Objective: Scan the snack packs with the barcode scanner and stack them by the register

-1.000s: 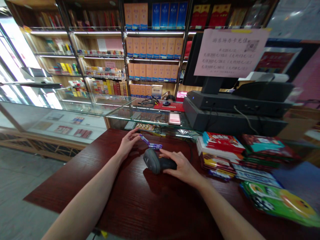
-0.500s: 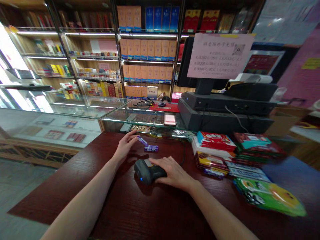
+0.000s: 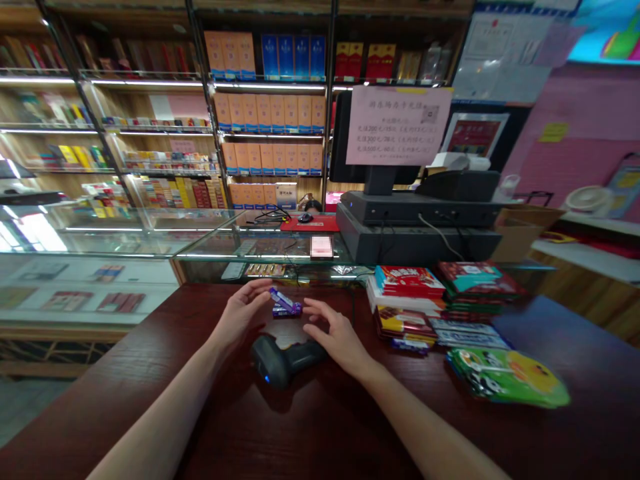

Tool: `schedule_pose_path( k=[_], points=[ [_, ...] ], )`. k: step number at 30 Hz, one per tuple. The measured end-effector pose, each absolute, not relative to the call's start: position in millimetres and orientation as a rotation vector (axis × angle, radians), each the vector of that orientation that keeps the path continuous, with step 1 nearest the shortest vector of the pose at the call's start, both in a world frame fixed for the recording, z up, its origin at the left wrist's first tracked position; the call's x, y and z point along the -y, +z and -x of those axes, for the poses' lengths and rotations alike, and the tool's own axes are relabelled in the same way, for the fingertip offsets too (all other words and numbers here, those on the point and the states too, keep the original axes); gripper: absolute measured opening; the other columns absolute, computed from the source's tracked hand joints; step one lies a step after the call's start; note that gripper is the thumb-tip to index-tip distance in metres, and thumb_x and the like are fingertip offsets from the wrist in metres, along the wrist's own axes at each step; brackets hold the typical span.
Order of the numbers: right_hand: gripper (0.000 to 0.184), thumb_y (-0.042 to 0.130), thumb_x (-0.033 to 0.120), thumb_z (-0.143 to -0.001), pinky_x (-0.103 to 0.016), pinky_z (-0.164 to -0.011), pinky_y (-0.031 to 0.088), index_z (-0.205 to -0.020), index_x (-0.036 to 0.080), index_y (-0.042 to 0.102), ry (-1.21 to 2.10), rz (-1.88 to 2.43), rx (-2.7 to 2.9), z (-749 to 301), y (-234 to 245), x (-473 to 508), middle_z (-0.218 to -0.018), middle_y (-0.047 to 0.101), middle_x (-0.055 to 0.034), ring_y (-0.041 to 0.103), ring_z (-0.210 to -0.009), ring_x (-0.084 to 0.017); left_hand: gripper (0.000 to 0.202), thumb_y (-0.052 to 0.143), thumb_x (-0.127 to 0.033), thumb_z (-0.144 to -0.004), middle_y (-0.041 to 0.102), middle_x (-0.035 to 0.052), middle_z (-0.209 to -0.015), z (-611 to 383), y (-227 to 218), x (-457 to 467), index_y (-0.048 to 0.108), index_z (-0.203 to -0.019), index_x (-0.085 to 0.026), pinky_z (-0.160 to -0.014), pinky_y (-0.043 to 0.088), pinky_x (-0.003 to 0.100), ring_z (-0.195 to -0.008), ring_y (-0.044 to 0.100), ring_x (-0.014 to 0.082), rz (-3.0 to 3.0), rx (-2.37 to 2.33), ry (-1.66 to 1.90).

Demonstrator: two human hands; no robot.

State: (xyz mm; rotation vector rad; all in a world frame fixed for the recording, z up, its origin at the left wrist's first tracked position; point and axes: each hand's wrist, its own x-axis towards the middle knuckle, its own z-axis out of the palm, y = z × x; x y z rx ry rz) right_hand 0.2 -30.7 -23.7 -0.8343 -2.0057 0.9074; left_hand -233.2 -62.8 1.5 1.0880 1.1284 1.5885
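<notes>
Two small purple packets [image 3: 286,304] seen near the far edge of a dark red wooden counter [image 3: 95,373], between the two hands, the upper one tilted and leaning across the lower one, the lower one flat. Left hand [image 3: 241,313] held just left of them, palm turned rightward, left fingers [image 3: 257,288] gently curved and close together, tips at the upper packet's left end; no pinch shown, any contact too fine to tell. Right hand [image 3: 334,331] held open to the right of the packets and apart from them, right fingers [image 3: 315,308] spread and curved, pinching nothing. Handheld barcode scanner [image 3: 283,360] left lying on its side just nearer than the packets, blue light showing at its head, handle pointing right, not gripped by either hand.

Stacked snack packets [image 3: 407,283] piled farther right, a green foil bag [image 3: 507,377] nearer on the right. Glass display case [image 3: 260,257] beyond the counter, black till terminal [image 3: 415,210] at far right of it, shelves of boxed goods [image 3: 265,113] behind.

Light fingertip contact judged best for packets this small, with thumb and fingertip closing from opposite sides and the scanner kept clear of the fingers.
</notes>
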Motion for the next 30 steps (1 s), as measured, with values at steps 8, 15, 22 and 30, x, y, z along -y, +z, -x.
schedule_pose_path(
  k=[8, 15, 22, 30],
  points=[
    [0.050, 0.074, 0.021, -0.079, -0.039, -0.094, 0.051, -0.126, 0.031, 0.063, 0.899, 0.804, 1.882, 9.7, -23.5, 32.4, -0.114, 0.073, -0.0012, 0.068, -0.099, -0.021, 0.047, 0.088, -0.042, -0.062, 0.075, 0.0054, -0.096, 211.8, 19.1, 73.7, 0.070, -0.097, -0.018, -0.075, 0.055, 0.030, -0.082, 0.069, 0.0186, -1.062, -1.088, 1.589],
    [0.037, 0.072, 0.020, -0.080, -0.035, -0.088, 0.053, -0.116, 0.028, 0.068, 0.913, 0.783, 1.781, 12.2, -26.0, 31.2, -0.103, 0.075, -0.0009, 0.070, -0.092, -0.020, 0.045, 0.087, -0.046, -0.062, 0.075, 0.0045, -0.088, 210.4, 14.3, 68.6, 0.071, -0.091, -0.017, -0.074, 0.053, 0.028, -0.077, 0.067, 0.0168, -1.107, -1.098, 1.593],
    [0.023, 0.067, 0.025, -0.085, -0.031, -0.083, 0.053, -0.107, 0.025, 0.069, 0.895, 0.745, 1.744, 6.2, -24.2, 25.5, -0.100, 0.074, -0.0017, 0.070, -0.092, -0.019, 0.049, 0.080, -0.059, -0.065, 0.075, 0.0063, -0.085, 209.5, 15.3, 63.5, 0.072, -0.088, -0.016, -0.074, 0.052, 0.030, -0.077, 0.067, 0.0195, -1.283, -1.264, 1.558],
    [0.022, 0.066, 0.033, -0.083, -0.031, -0.079, 0.053, -0.103, 0.022, 0.067, 0.890, 0.819, 1.631, -22.3, -10.1, 18.5, -0.095, 0.073, -0.0035, 0.069, -0.088, -0.019, 0.054, 0.073, -0.059, -0.072, 0.077, 0.0062, -0.103, 202.9, 18.5, 51.8, 0.073, -0.107, -0.018, -0.092, 0.051, 0.037, -0.096, 0.069, 0.0249, -1.598, -1.309, 1.350]
  ],
)
